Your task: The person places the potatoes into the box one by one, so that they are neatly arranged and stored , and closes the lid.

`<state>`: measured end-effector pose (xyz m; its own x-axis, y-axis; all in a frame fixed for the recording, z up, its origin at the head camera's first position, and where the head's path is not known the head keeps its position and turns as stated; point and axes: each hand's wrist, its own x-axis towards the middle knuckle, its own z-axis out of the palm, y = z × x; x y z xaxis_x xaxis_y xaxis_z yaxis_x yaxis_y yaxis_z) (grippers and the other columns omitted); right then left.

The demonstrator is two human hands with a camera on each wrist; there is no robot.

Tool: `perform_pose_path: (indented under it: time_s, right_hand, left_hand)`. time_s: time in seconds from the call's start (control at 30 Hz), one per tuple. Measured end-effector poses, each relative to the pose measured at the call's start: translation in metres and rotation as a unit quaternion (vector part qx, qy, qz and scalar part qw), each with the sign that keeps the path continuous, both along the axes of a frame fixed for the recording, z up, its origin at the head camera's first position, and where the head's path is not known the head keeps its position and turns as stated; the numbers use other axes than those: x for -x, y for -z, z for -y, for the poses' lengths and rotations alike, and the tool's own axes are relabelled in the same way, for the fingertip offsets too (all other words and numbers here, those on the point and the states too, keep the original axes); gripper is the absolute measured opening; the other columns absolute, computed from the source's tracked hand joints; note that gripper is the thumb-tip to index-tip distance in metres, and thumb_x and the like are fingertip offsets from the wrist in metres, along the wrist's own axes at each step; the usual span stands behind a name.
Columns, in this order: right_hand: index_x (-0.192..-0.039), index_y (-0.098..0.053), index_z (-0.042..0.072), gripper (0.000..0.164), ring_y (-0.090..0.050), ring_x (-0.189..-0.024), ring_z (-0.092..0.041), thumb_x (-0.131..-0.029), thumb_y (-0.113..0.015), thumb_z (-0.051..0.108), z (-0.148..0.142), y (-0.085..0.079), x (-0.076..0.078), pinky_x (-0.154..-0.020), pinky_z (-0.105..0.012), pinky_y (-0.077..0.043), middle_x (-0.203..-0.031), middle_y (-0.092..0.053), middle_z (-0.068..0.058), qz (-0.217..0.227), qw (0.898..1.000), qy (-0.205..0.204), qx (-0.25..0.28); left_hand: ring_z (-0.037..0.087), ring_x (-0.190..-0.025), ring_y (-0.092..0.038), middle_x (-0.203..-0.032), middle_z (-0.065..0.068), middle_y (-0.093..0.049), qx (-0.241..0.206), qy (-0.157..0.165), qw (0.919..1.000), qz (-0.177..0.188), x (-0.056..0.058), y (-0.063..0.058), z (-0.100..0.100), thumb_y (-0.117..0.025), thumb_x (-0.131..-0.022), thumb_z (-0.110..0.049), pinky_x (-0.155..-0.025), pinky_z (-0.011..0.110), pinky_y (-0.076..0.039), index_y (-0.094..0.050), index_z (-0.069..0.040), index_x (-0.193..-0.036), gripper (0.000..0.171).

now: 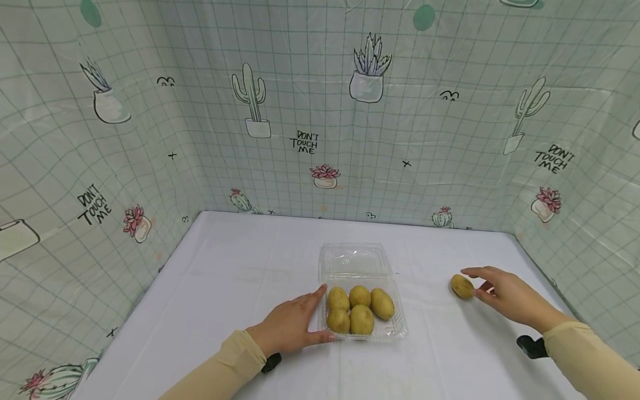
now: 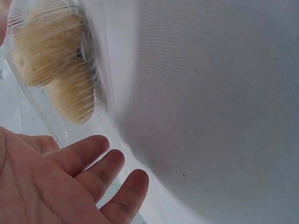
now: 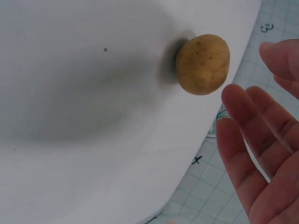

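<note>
A clear plastic clamshell box [image 1: 400, 326] sits on the table with its lid [image 1: 355, 259] folded back. Several potatoes [image 1: 362, 319] lie inside it. Against the box's left side is my left hand [image 1: 289, 325], thumb near the front corner and fingers spread along the edge. In the left wrist view, potatoes [image 2: 49, 44] show through the ribbed plastic wall, above the extended fingers [image 2: 96, 172]. To the right, a single potato [image 1: 461, 286] rests on the table. My right hand [image 1: 510, 295] reaches beside it, and the right wrist view shows its fingers [image 3: 243, 112] parted, not gripping the potato [image 3: 203, 64].
A white cloth covers the table [image 1: 240, 250]. Grid-patterned curtains [image 1: 320, 111] with cactus drawings hang behind it and on both sides. Dark straps [image 1: 531, 347] are partly visible at the wrists.
</note>
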<state>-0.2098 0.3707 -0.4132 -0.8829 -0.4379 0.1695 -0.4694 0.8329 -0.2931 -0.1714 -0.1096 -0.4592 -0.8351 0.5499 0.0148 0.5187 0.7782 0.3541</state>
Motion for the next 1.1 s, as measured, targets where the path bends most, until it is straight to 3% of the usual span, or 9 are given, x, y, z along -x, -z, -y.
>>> perform_pose_path:
  time_s: [0.23, 0.67, 0.93, 1.1]
  right_hand:
    - [-0.133, -0.060, 0.006, 0.048, -0.067, -0.095, -0.025, -0.087, -0.075, 0.008, -0.001, 0.010, 0.006, -0.073, -0.039, -0.055, -0.123, -0.064, -0.014, -0.001, 1.000, 0.011, -0.010]
    - [-0.135, -0.058, 0.003, 0.049, -0.066, -0.095, -0.027, -0.090, -0.075, 0.010, -0.003, 0.027, 0.012, -0.077, -0.047, -0.053, -0.125, -0.063, -0.019, 0.044, 0.998, 0.033, -0.003]
    - [-0.135, -0.055, 0.000, 0.049, -0.066, -0.100, -0.036, -0.090, -0.072, 0.005, 0.003, 0.032, 0.016, -0.082, -0.051, -0.054, -0.124, -0.062, -0.025, 0.064, 0.997, 0.026, 0.023]
    - [-0.136, -0.055, 0.001, 0.049, -0.066, -0.098, -0.034, -0.090, -0.073, 0.006, 0.009, 0.033, 0.018, -0.081, -0.050, -0.054, -0.123, -0.062, -0.024, 0.071, 0.997, 0.023, 0.024]
  left_hand:
    - [0.031, -0.132, -0.049, -0.149, 0.015, -0.047, 0.002, 0.000, 1.0000, 0.007, 0.000, 0.000, 0.000, -0.054, -0.086, -0.076, -0.104, 0.046, -0.043, -0.022, -0.008, -0.159, 0.104]
    - [0.030, -0.132, -0.050, -0.148, 0.016, -0.048, 0.003, -0.001, 1.0000, 0.005, 0.000, 0.001, 0.000, -0.054, -0.087, -0.075, -0.105, 0.045, -0.043, -0.021, -0.008, -0.159, 0.104]
    - [0.029, -0.132, -0.050, -0.148, 0.016, -0.048, 0.004, 0.000, 1.0000, 0.005, 0.000, 0.001, 0.000, -0.053, -0.087, -0.075, -0.105, 0.045, -0.043, -0.022, -0.008, -0.159, 0.103]
    - [0.030, -0.132, -0.050, -0.148, 0.016, -0.047, 0.002, 0.000, 1.0000, 0.006, 0.000, 0.002, 0.000, -0.053, -0.087, -0.075, -0.105, 0.045, -0.043, -0.021, -0.009, -0.159, 0.103]
